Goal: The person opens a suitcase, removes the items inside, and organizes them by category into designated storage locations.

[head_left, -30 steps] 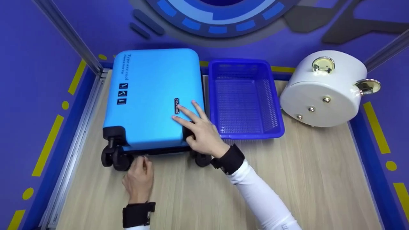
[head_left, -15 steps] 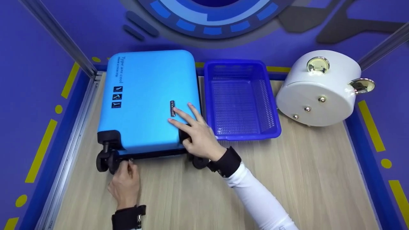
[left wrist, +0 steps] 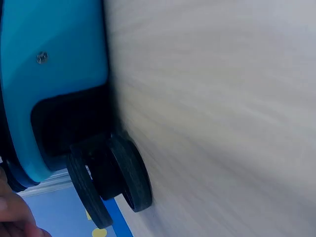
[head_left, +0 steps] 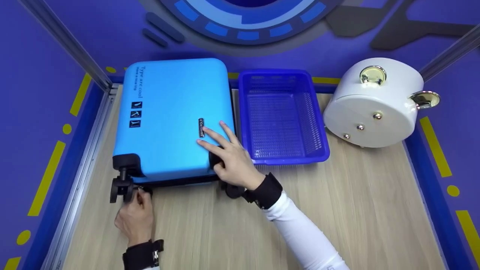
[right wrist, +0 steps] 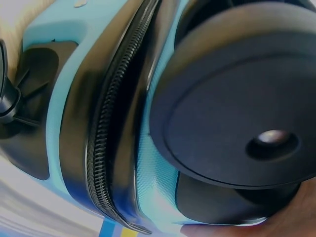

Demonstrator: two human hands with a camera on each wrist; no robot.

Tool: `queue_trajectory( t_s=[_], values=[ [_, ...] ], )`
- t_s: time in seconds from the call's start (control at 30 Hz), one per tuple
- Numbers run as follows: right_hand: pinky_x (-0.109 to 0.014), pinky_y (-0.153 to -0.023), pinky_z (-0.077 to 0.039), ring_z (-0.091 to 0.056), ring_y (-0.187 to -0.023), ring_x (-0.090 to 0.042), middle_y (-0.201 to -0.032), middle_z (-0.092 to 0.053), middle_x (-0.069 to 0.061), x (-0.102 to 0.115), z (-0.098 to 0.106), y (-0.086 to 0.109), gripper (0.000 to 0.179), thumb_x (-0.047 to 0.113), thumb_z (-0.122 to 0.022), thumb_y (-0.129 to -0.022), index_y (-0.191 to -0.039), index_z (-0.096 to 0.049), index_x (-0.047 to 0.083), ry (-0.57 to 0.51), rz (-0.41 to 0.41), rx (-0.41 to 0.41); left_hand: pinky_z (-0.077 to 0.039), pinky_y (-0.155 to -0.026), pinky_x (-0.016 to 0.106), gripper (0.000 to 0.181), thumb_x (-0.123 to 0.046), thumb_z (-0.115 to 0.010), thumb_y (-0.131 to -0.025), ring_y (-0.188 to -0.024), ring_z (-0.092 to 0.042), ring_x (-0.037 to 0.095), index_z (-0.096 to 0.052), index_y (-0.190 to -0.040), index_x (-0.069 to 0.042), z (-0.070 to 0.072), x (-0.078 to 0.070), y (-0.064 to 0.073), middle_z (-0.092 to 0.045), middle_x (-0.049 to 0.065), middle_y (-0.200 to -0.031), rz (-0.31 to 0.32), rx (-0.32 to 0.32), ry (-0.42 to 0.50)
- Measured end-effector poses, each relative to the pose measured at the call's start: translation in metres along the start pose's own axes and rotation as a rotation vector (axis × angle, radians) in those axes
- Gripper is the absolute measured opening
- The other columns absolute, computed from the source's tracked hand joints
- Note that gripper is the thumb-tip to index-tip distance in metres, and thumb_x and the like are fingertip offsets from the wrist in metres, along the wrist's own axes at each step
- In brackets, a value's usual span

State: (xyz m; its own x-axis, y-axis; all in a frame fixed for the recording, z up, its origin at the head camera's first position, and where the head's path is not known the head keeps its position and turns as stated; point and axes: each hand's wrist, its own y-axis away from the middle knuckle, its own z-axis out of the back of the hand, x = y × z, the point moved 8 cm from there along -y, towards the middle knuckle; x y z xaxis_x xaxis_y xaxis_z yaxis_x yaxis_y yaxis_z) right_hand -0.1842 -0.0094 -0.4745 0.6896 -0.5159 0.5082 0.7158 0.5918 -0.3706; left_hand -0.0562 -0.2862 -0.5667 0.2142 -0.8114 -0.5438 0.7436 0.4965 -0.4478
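i record the blue suitcase (head_left: 176,108) lying flat on the wood-grain table (head_left: 232,232), forward of both hands, its wheeled end facing them. the left hand (head_left: 137,217) has its fingers curled, pinching a small zipper pull (head_left: 140,189) at the seam before it; a black caster (head_left: 122,187) stands just left of those fingertips. i note the right hand (head_left: 235,161) spread wide, resting across the suitcase corner nearest it; the zip (right wrist: 104,133) shows near that hand. forward and right of it sits a blue basket (head_left: 288,161); well apart, farther right, a white drum-shaped object (head_left: 369,123).
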Motion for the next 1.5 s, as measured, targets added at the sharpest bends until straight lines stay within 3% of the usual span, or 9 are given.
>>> queue_trajectory(
  t_s=[0.13,0.27,0.43,0.53,0.77,0.9,1.03,1.23,1.5],
  values=[
    [-0.017,-0.05,-0.037,-0.009,-0.159,-0.038,-0.169,-0.032,-0.002,0.0,0.0,0.0,0.084,-0.006,-0.059,-0.077,-0.155,-0.051,0.022,-0.002,0.005,-0.006,-0.032,-0.043,0.057,0.033,-0.022,-0.058,-0.096,-0.049,-0.056,0.049,-0.052,-0.066,-0.009,0.0,0.007,-0.003,-0.052,0.015,-0.053,0.023,0.002,-0.014],
    [-0.016,-0.051,-0.039,-0.009,-0.159,-0.038,-0.169,-0.032,-0.002,0.001,0.0,0.0,0.084,-0.006,-0.06,-0.077,-0.155,-0.051,0.022,0.002,0.008,-0.003,-0.039,-0.056,0.063,0.039,-0.027,-0.064,-0.094,-0.064,-0.061,0.057,-0.055,-0.065,-0.002,0.001,0.026,-0.01,-0.06,0.028,-0.063,0.19,0.055,0.007],
    [-0.018,-0.055,-0.044,-0.009,-0.159,-0.039,-0.169,-0.031,-0.002,0.001,0.0,0.0,0.083,-0.005,-0.06,-0.077,-0.155,-0.051,0.022,0.005,0.009,-0.002,-0.042,-0.081,0.069,0.04,-0.032,-0.071,-0.092,-0.096,-0.064,0.059,-0.066,-0.108,0.004,-0.004,0.048,-0.022,-0.069,0.034,-0.1,0.374,0.152,0.082],
    [-0.02,-0.061,-0.051,-0.009,-0.159,-0.039,-0.169,-0.032,-0.002,0.002,0.0,0.0,0.083,-0.005,-0.059,-0.076,-0.155,-0.051,0.022,0.006,0.018,-0.008,-0.042,-0.082,0.067,0.038,-0.031,-0.071,-0.094,-0.101,-0.065,0.055,-0.065,-0.118,-0.004,-0.006,0.052,-0.031,-0.071,0.028,-0.107,0.358,0.203,0.09],
    [-0.031,-0.08,-0.059,-0.009,-0.159,-0.039,-0.168,-0.033,-0.002,0.001,0.002,0.0,0.082,-0.005,-0.059,-0.078,-0.155,-0.052,0.022,0.003,0.018,-0.031,-0.039,-0.06,0.058,0.021,-0.028,-0.073,-0.09,-0.076,-0.066,0.046,-0.062,-0.091,-0.009,-0.009,0.048,-0.053,-0.068,0.017,-0.083,0.194,0.217,0.085],
    [-0.037,-0.093,-0.058,-0.008,-0.159,-0.039,-0.168,-0.034,-0.002,0.0,0.001,0.001,0.081,-0.005,-0.06,-0.079,-0.155,-0.052,0.021,-0.015,0.006,-0.034,-0.039,-0.057,0.06,0.029,-0.036,-0.075,-0.089,-0.076,-0.067,0.045,-0.064,-0.095,-0.01,-0.01,0.05,-0.06,-0.069,0.016,-0.086,0.114,0.217,0.105],
    [-0.036,-0.092,-0.058,-0.008,-0.159,-0.039,-0.168,-0.035,-0.002,0.0,0.0,0.003,0.081,-0.006,-0.06,-0.078,-0.155,-0.052,0.02,-0.035,-0.002,-0.036,-0.038,-0.054,0.062,0.027,-0.021,-0.08,-0.084,-0.079,-0.067,0.046,-0.066,-0.105,-0.011,-0.013,0.053,-0.066,-0.072,0.016,-0.096,0.055,0.239,0.115],
    [-0.036,-0.097,-0.056,-0.008,-0.159,-0.038,-0.168,-0.034,-0.001,0.0,-0.001,0.004,0.082,-0.006,-0.06,-0.078,-0.155,-0.051,0.02,-0.037,-0.015,-0.031,-0.039,-0.056,0.061,0.017,-0.008,-0.07,-0.089,-0.083,-0.067,0.047,-0.066,-0.106,-0.009,-0.018,0.056,-0.08,-0.071,0.019,-0.097,0.058,0.248,0.118],
    [-0.025,-0.074,-0.057,-0.009,-0.159,-0.037,-0.168,-0.035,-0.001,0.001,-0.002,0.004,0.082,-0.006,-0.06,-0.078,-0.155,-0.052,0.02,-0.042,-0.014,-0.038,-0.033,-0.062,0.044,0.017,-0.018,-0.051,-0.101,-0.073,-0.055,0.032,-0.067,-0.104,-0.014,-0.03,0.067,-0.1,-0.061,0.011,-0.083,0.188,0.355,0.071]
  ],
)
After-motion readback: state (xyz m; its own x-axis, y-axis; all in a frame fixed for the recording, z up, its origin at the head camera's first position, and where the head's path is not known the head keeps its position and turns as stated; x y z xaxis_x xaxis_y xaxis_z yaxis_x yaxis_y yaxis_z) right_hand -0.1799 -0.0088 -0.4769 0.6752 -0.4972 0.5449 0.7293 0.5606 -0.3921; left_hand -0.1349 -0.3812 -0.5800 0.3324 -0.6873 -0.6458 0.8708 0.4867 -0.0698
